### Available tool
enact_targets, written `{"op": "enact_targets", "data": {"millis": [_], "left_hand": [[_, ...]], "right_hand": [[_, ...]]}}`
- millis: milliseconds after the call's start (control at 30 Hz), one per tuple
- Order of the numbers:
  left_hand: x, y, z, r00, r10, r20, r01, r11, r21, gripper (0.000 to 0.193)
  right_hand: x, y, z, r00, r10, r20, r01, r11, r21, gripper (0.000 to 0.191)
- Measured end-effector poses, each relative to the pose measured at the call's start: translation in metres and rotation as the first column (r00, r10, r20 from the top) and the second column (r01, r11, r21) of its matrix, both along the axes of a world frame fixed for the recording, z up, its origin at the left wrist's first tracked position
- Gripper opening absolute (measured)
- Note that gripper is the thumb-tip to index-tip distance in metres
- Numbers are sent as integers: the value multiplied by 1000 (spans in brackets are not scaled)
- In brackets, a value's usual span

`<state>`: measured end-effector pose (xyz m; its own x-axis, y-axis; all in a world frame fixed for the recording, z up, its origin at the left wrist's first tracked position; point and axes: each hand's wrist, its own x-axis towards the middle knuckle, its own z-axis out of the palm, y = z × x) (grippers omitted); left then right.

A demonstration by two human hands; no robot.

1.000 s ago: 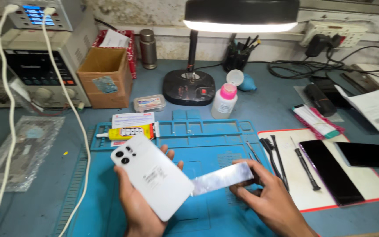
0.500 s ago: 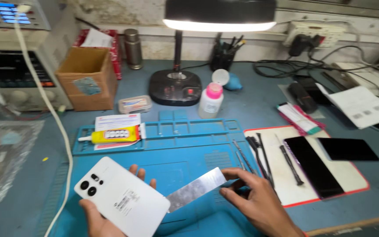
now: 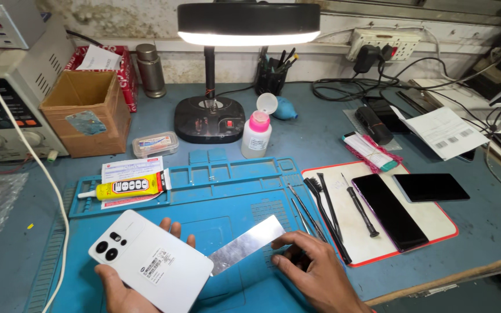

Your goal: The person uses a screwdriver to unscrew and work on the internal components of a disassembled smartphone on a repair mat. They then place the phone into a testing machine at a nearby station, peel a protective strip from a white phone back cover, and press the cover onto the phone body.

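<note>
Resting near the left on a blue work mat: white phone, back up, cradled from beneath by the left hand, fingertips curling over its far edge. Far left of it, a yellow glue tube. Centre: thin metal sheet, one end tucked under the phone, the other pinned flat by the right hand, fingers spread. Right: black tools and two dark phones on a red-edged pad.
</note>
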<state>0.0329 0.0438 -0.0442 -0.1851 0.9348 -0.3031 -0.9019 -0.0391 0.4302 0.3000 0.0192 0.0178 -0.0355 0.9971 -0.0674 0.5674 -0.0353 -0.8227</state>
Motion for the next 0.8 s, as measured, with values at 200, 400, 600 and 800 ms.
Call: {"op": "enact_targets", "data": {"millis": [200,400,600,800], "left_hand": [[-9,5,-13,999,-25,39,26,999,-30,104],[-15,2,-23,999,-23,28,23,1000,-5,104],[-22,4,-31,998,-19,65,20,1000,-19,106],[-21,4,-32,997,-15,71,18,999,-37,106]], "right_hand": [[4,-4,-3,999,31,-37,-30,999,34,31],[6,-16,-32,986,137,98,-160,948,276,27],[27,-24,-48,924,144,355,-304,839,452,28],[66,-20,-47,796,-35,604,-266,876,402,43]]}}
